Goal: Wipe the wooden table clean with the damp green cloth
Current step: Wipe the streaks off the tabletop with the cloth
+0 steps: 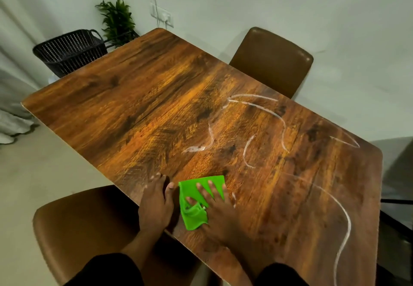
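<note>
Cloth (pixel 196 198) on table's (pixel 138 97) near edge

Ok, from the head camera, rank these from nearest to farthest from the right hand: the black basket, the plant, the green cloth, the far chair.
1. Green cloth: under the right hand, near table edge.
2. Far chair: across the table, right side.
3. Black basket: past the far left corner, on the floor.
4. Plant: just behind the basket, by the wall.

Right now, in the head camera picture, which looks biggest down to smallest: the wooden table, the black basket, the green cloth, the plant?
1. wooden table
2. black basket
3. green cloth and plant: look alike; the cloth is nearer, so unsure.
</note>
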